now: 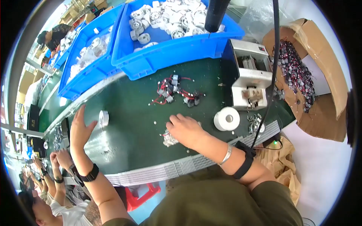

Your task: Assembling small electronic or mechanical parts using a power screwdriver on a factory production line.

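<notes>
- The left hand (81, 130) is raised with its thumb and fingers spread apart, holding nothing that shows.
- Just beside it, to its right, a short white plastic cylinder (103, 118) stands on the dark green surface (132, 150); its outer wall is smooth and glossy, and its finer details are too small to tell.
- The right hand (184, 130) is well apart from the left, palm down with the fingers bent, over a small clump of whitish parts with a bit of red wire (171, 141). The hand partly covers the clump, so I cannot tell whether its fingertips are clamped on it.
- That clump looks pale, uneven and slightly shiny; it lies on the near part of the surface, near the white perforated edge strip (151, 172).
- Writing: pale marks on a black box (33, 116) in the left background are too small to read.
- Beyond the right hand lies a loose heap of small silver-grey motors with red wires (173, 90).
- To the right of that hand are a thick white roll with a round central hole (220, 120), a pile of small metallic pieces (256, 122) and a white-and-black bench machine (252, 80).
- Behind the motors, a large blue plastic bin (177, 52) holds many white round parts.
</notes>
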### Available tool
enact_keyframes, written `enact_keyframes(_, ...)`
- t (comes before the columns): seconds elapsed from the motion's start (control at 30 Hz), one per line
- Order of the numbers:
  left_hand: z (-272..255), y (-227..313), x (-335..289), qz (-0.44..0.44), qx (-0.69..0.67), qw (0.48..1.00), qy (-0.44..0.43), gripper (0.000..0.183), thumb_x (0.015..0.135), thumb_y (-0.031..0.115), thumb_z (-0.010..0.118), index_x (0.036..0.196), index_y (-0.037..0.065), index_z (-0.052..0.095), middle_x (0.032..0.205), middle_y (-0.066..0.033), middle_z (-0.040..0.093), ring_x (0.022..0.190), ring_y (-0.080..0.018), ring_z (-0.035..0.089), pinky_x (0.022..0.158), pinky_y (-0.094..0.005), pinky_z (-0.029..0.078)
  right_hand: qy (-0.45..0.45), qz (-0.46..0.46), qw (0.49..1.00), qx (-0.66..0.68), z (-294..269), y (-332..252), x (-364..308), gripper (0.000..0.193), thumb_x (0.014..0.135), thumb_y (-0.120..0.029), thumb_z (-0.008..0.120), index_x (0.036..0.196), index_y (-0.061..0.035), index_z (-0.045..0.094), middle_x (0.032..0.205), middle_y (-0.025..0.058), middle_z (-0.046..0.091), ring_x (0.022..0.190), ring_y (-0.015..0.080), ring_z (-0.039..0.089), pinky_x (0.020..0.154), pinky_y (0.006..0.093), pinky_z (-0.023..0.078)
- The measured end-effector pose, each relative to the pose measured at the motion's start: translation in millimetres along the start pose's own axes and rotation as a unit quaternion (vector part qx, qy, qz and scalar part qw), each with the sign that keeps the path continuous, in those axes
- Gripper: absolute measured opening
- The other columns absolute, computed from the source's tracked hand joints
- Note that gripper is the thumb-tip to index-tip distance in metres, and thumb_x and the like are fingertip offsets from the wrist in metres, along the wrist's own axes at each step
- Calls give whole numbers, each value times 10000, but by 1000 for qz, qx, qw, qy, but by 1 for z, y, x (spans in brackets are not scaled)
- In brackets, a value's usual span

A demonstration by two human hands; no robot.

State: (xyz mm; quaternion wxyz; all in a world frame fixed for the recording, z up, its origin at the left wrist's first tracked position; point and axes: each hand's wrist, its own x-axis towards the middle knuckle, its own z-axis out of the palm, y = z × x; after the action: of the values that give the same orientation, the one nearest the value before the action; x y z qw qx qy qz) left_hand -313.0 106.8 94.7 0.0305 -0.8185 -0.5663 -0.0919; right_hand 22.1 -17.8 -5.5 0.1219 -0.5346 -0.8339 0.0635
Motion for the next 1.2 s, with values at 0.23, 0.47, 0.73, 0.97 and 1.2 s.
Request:
enact_keyframes(0.23, -39, 143, 141, 214, -161, 958, 98, 396, 807, 94, 672, 1184, 16, 580, 1093, -152, 638, 1009, -238, 622, 867, -348, 483, 130, 10, 976, 173, -69, 19, -11, 173, 754, -18, 626, 926, -39, 613, 933, 85, 566, 800, 244, 593, 664, 334, 515)
enact_keyframes(0.47, 75, 158, 353, 316, 282, 899, -108, 573, 709, 156, 694, 1261, 179, 540, 1133, -121, 616, 1104, -295, 563, 916, -447, 445, 132, 61, 910, 389, -89, 38, -36, 187, 804, -8, 648, 976, -29, 579, 976, 89, 570, 784, 249, 611, 665, 306, 508)
enact_keyframes(0.73, 74, 128, 352, 337, 82, 938, -24, 452, 664, 190, 677, 1098, 72, 626, 1131, -208, 592, 966, -376, 607, 852, -431, 494, 173, 44, 903, 391, -86, 58, -58, 314, 717, -27, 744, 1016, -46, 647, 977, 96, 648, 800, 209, 656, 670, 279, 535)
enact_keyframes(0.97, -22, 234, 139, 355, -377, 843, -145, 608, 666, 100, 756, 1202, 25, 481, 1003, -55, 560, 967, -167, 561, 849, -297, 469, 291, 215, 783, 507, -111, 76, -94, 310, 773, 65, 670, 1072, 48, 592, 1092, 108, 597, 900, 138, 609, 741, 239, 518)
enact_keyframes(1.2, 77, 333, -5, 341, -423, 840, 4, 601, 654, 169, 806, 1172, 10, 547, 1146, -174, 552, 1055, -335, 558, 904, -398, 451, 375, 203, 734, 529, -123, 73, -115, 321, 794, 69, 665, 1104, 58, 579, 1141, 95, 571, 975, 149, 583, 835, 254, 479)
